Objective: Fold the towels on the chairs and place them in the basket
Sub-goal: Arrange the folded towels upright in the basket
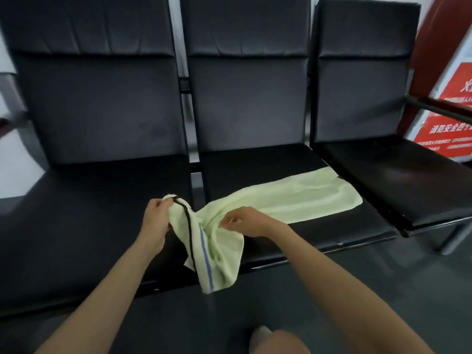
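A pale green towel [293, 198] with a dark stripe and a blue stripe near one end lies across the middle chair's seat [332, 228]. Its far end lies flat toward the right. Its near end is bunched and hangs over the seat's front edge. My left hand [155, 221] pinches the striped end's upper corner. My right hand [245, 222] grips the same end a little to the right, in the crumpled cloth. No basket is in view.
Three black padded chairs stand in a row: the left chair [76, 213], the middle one, and the right chair [408, 185]. A red sign [449, 118] leans at the far right behind a dark rail. The floor is dark grey; my foot [260, 335] shows below.
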A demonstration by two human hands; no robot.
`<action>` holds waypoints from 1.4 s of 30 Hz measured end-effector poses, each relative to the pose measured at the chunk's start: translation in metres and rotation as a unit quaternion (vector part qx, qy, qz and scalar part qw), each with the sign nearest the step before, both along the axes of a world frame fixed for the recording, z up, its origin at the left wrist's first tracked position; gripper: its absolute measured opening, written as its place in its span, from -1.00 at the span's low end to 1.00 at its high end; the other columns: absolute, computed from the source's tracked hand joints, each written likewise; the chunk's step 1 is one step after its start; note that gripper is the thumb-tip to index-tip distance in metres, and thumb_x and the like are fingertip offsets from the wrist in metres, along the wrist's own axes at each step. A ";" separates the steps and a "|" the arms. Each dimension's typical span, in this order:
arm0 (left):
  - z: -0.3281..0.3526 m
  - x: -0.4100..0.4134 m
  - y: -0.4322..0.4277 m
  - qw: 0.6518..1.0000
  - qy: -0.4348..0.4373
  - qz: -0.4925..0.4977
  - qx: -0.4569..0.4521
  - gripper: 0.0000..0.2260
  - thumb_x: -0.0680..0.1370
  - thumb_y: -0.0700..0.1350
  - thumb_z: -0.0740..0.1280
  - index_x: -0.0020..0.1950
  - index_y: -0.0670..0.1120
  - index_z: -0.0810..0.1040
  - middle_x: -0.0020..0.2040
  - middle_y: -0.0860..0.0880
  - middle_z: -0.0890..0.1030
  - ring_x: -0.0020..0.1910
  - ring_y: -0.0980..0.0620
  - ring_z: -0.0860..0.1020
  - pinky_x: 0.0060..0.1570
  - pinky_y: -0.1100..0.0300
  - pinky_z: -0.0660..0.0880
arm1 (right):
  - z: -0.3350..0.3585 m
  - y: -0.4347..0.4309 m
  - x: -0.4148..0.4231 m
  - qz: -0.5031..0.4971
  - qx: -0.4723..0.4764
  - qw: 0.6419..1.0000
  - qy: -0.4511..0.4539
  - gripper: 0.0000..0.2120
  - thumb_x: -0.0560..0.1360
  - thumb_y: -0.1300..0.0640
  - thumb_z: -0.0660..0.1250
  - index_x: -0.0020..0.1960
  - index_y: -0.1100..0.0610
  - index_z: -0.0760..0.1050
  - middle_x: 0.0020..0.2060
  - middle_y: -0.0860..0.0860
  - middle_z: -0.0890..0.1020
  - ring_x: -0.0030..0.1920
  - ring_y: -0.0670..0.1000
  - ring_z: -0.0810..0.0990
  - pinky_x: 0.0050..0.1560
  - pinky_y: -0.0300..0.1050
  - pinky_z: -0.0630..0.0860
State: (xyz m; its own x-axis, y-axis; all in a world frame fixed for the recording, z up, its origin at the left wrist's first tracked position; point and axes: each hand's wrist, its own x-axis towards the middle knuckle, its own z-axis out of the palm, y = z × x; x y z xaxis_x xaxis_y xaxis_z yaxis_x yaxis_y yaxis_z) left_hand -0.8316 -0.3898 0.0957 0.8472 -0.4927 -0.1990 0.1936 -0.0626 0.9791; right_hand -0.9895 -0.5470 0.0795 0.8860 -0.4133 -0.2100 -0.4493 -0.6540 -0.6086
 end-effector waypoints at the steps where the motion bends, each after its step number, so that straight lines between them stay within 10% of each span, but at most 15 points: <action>1: -0.001 0.004 0.007 1.000 -0.003 0.000 0.010 -0.86 0.60 -0.12 0.21 0.10 -0.16 0.41 -0.03 -0.08 0.52 -0.08 0.01 0.52 -0.07 0.03 0.49 | 0.002 -0.003 0.006 -0.042 -0.010 0.999 -0.031 -0.78 0.58 0.09 0.23 0.16 0.09 0.57 0.14 -0.02 0.60 0.09 -0.06 0.53 0.10 -0.18 0.44; 9: -0.013 0.005 0.024 0.998 -0.017 -0.055 0.035 -0.84 0.61 -0.10 0.23 0.15 -0.11 0.43 0.04 -0.08 0.57 0.01 -0.05 0.57 0.03 -0.04 0.54 | -0.021 -0.070 -0.016 -0.245 -0.154 0.952 0.102 -0.42 0.58 0.27 0.04 0.55 0.01 -0.02 0.43 0.14 0.23 0.40 0.19 0.24 0.29 0.05 0.34; 17: -0.014 0.001 0.040 0.989 -0.100 -0.100 0.043 -0.87 0.60 -0.16 0.25 0.02 0.00 0.58 -0.08 -0.02 0.64 -0.13 0.04 0.59 -0.22 0.18 0.51 | -0.018 -0.051 0.013 -0.224 -0.134 0.963 0.061 -0.63 0.60 0.15 0.14 0.40 0.10 0.30 0.24 0.16 0.44 0.12 0.18 0.52 0.10 -0.03 0.44; 25: 0.004 0.029 0.102 0.990 -0.091 0.101 -0.047 -0.84 0.63 -0.19 0.16 -0.06 0.00 0.49 -0.12 0.03 0.55 -0.16 0.11 0.51 -0.18 0.21 0.46 | 0.034 0.039 0.100 -0.118 -0.047 0.981 -0.148 -0.80 0.57 0.22 0.16 0.18 0.17 0.42 0.01 0.05 0.39 -0.03 0.01 0.44 -0.24 -0.31 0.24; 30: 0.008 0.066 0.153 0.968 -0.142 0.205 -0.023 -0.92 0.63 -0.16 0.13 0.04 -0.04 0.40 -0.05 0.02 0.51 -0.05 0.03 0.51 -0.05 0.09 0.46 | 0.063 0.092 0.193 -0.070 -0.070 0.970 -0.222 -0.72 0.53 0.33 0.15 0.20 0.19 0.47 0.16 0.12 0.40 0.11 0.11 0.46 0.08 -0.21 0.37; 32: -0.001 0.079 0.167 0.974 -0.131 0.143 0.116 -0.86 0.60 -0.09 0.21 0.13 -0.06 0.36 0.12 -0.04 0.40 0.12 -0.07 0.44 0.07 0.04 0.40 | 0.069 0.110 0.222 -0.012 -0.067 0.972 -0.224 -0.45 0.50 0.44 0.11 0.43 0.09 0.30 0.38 0.11 0.24 0.22 0.07 0.41 0.08 -0.27 0.37; 34: -0.019 0.084 0.176 0.888 -0.213 0.023 0.406 -0.67 0.54 0.02 0.28 0.24 -0.03 0.31 0.35 -0.10 0.14 0.35 -0.14 0.19 0.33 -0.07 0.21 | 0.062 0.125 0.241 0.054 -0.108 0.982 -0.144 -0.28 0.51 0.41 0.13 0.55 -0.04 0.01 0.52 0.06 -0.02 0.35 0.07 0.32 0.20 -0.14 0.41; 37: -0.044 0.077 0.178 0.766 -0.399 -0.045 0.502 -0.51 0.57 -0.04 0.20 0.46 0.00 0.13 0.52 -0.11 -0.15 0.50 -0.16 -0.18 0.43 -0.19 -0.21 | 0.023 0.141 0.243 0.127 -0.157 0.979 0.002 -0.47 0.58 0.14 0.20 0.51 0.01 0.14 0.48 0.10 0.19 0.43 0.14 0.25 0.36 0.01 0.30; 42: -0.035 0.061 0.169 0.743 -0.433 -0.134 0.492 -0.68 0.63 0.01 0.09 0.36 -0.03 0.37 0.38 -0.06 0.32 0.30 -0.06 0.31 0.19 0.08 0.35 | -0.020 0.154 0.208 0.178 -0.129 0.973 0.065 -0.54 0.54 -0.16 0.06 0.26 0.08 0.47 0.27 0.05 0.43 0.32 0.13 0.37 0.27 0.02 0.35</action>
